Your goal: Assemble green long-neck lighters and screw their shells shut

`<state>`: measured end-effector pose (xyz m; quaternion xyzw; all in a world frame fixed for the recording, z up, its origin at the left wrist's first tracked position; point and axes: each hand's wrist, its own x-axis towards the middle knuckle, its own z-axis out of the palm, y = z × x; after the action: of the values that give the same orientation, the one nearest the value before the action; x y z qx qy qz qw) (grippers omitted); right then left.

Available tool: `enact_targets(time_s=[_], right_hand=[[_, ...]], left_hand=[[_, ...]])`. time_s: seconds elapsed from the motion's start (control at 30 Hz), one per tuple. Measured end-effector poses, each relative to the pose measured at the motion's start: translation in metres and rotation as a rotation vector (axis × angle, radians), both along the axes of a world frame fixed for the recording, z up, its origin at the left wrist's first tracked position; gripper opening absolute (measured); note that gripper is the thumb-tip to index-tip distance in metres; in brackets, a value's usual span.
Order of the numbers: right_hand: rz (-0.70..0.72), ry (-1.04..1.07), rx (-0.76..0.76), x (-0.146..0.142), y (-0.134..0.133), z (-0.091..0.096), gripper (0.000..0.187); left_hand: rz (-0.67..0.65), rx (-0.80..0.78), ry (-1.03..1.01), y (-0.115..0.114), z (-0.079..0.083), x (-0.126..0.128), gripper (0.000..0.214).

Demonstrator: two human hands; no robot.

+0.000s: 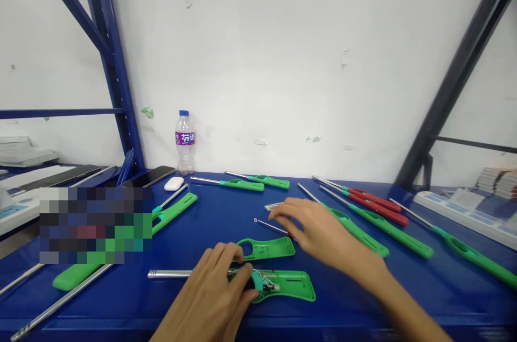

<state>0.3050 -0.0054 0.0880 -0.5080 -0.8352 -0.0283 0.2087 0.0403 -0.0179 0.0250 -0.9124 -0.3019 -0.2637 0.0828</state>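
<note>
and here's the left hand, grip pinching the opened green lighter at six o'clock on the bench, presumably steadying its exposed wires; the loose shell half lies at its twelve, likely for handiness. over at two o'clock, the right hand curves above a thin rod, whether pinching it i can't tell.

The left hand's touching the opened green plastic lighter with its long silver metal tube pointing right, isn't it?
Not quite: the head view shows the long silver metal tube pointing left. The left hand is touching the opened green plastic lighter.
</note>
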Motion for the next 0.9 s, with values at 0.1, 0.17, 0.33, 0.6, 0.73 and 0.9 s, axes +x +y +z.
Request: enact_targets(time_s=[0.1, 0.17, 0.33, 0.6, 0.73, 0.9], right_hand=[[0.013, -0.109, -0.057, 0.017, 0.039, 0.014, 0.018], [0.023, -0.162, -0.088, 0.024, 0.061, 0.010, 0.018], [0.023, -0.198, -0.120, 0.032, 0.089, -0.018, 0.025], [0.026, -0.106, -0.091, 0.039, 0.090, -0.029, 0.024], [0.031, -0.053, -0.059, 0.037, 0.085, -0.024, 0.025], [0.060, -0.022, 0.002, 0.033, 0.081, -0.020, 0.026]], left_hand=[[0.061, -0.209, 0.140, 0.018, 0.033, 0.009, 0.025], [0.081, -0.244, 0.171, 0.042, 0.052, 0.018, 0.031], [0.065, -0.449, 0.245, 0.117, 0.064, 0.049, 0.027], [-0.004, -0.722, 0.249, 0.162, 0.043, 0.062, 0.036], [-0.031, -0.720, 0.162, 0.156, 0.043, 0.059, 0.036], [-0.035, -0.655, -0.002, 0.149, 0.051, 0.059, 0.035]])
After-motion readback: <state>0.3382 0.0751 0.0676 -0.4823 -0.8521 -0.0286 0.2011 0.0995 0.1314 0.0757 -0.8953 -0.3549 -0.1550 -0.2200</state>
